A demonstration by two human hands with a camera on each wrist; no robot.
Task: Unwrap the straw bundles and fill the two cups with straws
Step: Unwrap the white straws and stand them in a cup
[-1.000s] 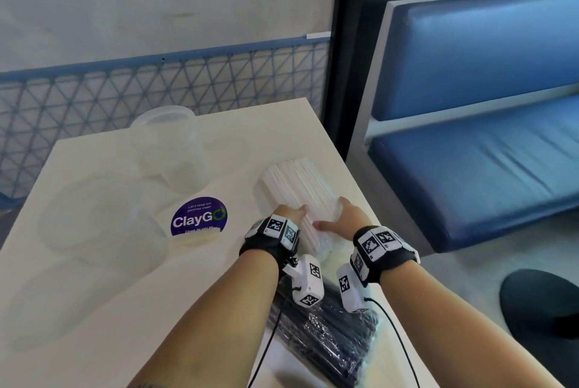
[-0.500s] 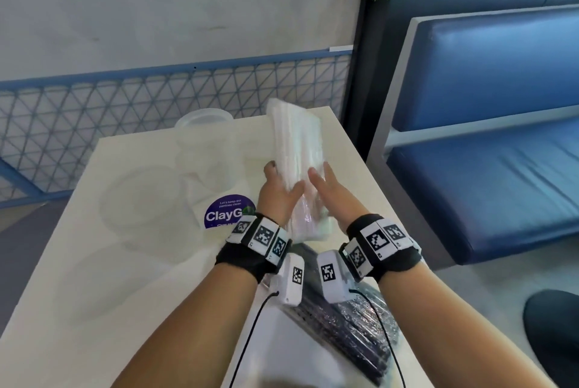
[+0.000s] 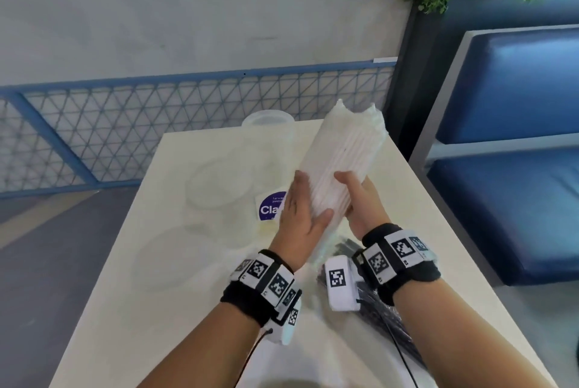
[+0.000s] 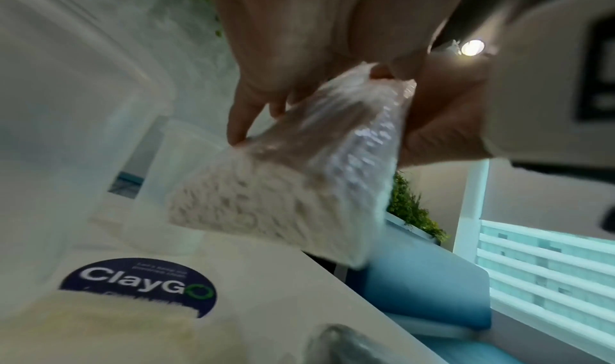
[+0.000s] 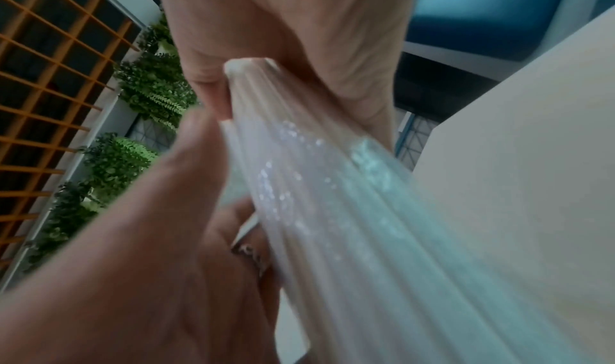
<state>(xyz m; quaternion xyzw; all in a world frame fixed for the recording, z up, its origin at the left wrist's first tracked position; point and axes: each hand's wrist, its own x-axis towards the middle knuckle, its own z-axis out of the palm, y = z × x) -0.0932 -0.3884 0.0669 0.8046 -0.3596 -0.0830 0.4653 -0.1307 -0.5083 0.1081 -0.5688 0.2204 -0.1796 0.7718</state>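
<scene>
Head cam only: black straw bundle [image 3: 380, 300] at 6 o'clock, under wrists. L hand [image 3: 300, 215] & R hand [image 3: 363, 202] both clasp white straw bundle [image 3: 341, 162], tilted to 1 o'clock.

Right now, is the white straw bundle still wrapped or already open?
Still wrapped. Clear film covers the white bundle and bunches at its top end; both hands, left and right, grip its lower part.

Read "ClayGO" in white, with a green ring as the O, on a round dark-blue sticker [image 4: 138, 287] stuck to the table [image 3: 188, 309]; smaller lines illegible.
</scene>
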